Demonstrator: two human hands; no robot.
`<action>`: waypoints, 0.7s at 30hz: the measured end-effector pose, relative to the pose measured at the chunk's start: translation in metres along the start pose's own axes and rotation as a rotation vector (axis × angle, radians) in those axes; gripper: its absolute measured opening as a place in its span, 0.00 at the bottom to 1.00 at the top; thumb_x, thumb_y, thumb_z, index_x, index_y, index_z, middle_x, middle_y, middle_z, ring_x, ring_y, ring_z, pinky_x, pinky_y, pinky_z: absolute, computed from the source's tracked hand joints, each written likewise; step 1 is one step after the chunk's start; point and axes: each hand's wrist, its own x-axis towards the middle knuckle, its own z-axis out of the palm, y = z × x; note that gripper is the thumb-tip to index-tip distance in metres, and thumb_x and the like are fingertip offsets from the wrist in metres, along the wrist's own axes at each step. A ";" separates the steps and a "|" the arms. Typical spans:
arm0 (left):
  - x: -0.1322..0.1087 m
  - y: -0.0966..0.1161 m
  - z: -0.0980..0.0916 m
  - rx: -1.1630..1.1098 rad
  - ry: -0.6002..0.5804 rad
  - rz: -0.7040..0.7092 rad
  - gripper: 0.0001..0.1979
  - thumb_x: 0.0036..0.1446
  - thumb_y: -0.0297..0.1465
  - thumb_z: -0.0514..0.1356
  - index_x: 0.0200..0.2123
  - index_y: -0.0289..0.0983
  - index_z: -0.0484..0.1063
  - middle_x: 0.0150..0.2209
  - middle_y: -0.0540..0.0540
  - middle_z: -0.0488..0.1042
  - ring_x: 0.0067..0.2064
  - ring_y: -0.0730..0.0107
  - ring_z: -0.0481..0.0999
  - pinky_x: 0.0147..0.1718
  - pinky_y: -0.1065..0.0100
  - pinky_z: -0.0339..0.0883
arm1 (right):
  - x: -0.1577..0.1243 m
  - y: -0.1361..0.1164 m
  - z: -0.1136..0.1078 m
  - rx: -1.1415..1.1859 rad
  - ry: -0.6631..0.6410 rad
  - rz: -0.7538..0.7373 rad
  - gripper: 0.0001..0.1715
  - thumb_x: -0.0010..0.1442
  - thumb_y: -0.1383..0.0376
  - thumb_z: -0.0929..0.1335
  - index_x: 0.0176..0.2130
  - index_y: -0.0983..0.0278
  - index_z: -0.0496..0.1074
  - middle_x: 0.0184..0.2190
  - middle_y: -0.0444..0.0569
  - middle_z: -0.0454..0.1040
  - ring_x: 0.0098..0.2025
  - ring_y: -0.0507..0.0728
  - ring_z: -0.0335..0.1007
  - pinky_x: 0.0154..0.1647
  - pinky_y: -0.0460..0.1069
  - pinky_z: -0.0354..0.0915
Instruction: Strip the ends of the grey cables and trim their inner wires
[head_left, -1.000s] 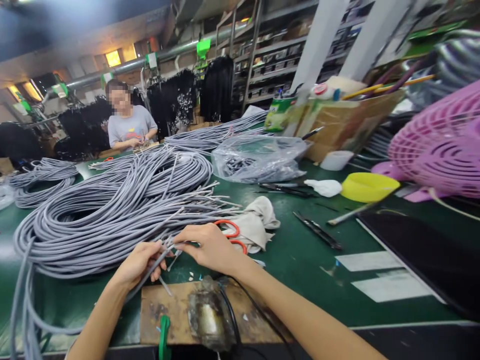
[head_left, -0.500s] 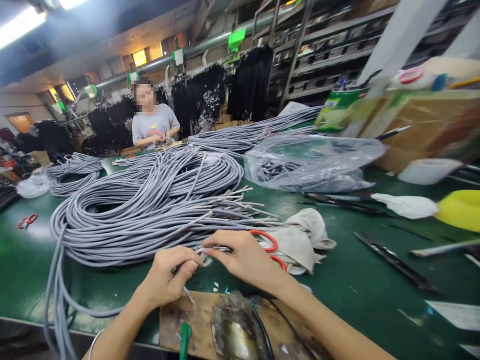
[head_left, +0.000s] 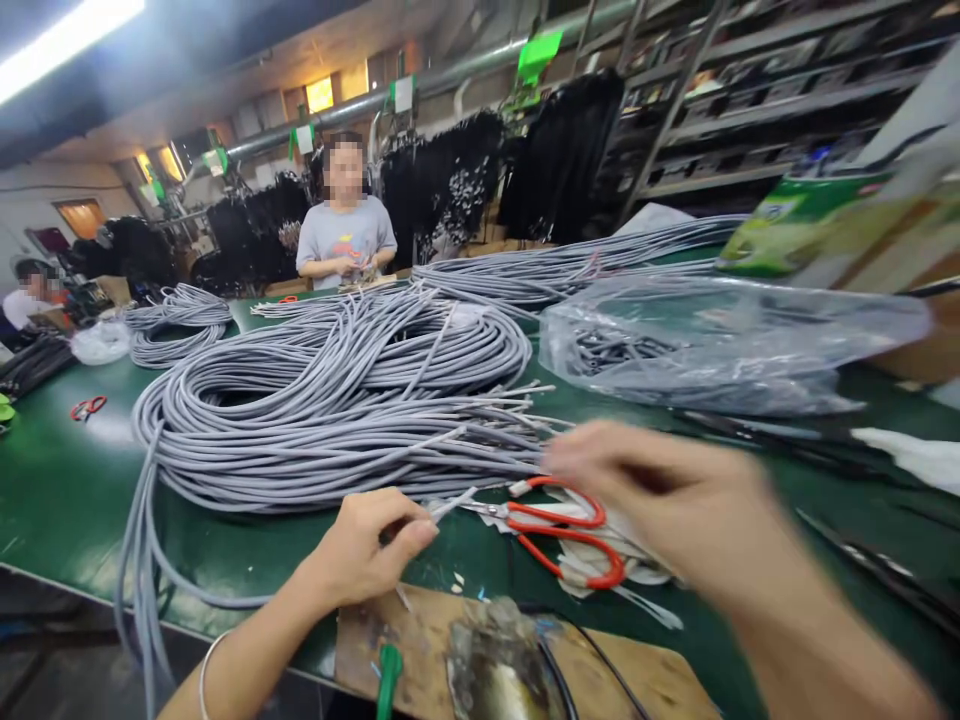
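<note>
My left hand (head_left: pixel 375 545) is closed in a pinch around a grey cable (head_left: pixel 452 503), its pale stripped end sticking out to the right past the fingertips. My right hand (head_left: pixel 667 480) is raised over the table, smeared by motion; whether its fingers hold anything is unclear. Below and left of it lie red-handled scissors (head_left: pixel 566 530), blades towards the left hand, on top of a whitish cloth (head_left: pixel 637 565). Just beyond the hands, a big coil of grey cables (head_left: pixel 300 470) covers the table, its cut ends pointing right.
In front of me a wooden board (head_left: pixel 645 665) carries a dark, shiny lump (head_left: pixel 491 660) and a green handle (head_left: pixel 388 675). A clear plastic bag (head_left: pixel 735 340) lies at right. Smaller red scissors (head_left: pixel 88 408) rest far left. Across the table stands a person (head_left: pixel 346 235).
My right hand has come away from the left hand, moving right and up, which uncovers the scissors. The left hand keeps its pinch on the cable. The view has shifted somewhat.
</note>
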 end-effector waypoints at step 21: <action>0.004 -0.001 -0.007 -0.231 0.315 -0.306 0.10 0.58 0.31 0.55 0.31 0.34 0.75 0.30 0.46 0.75 0.31 0.71 0.72 0.34 0.71 0.64 | -0.001 -0.018 0.035 -0.363 0.121 -0.408 0.13 0.59 0.76 0.59 0.31 0.63 0.67 0.27 0.46 0.75 0.25 0.50 0.72 0.22 0.43 0.63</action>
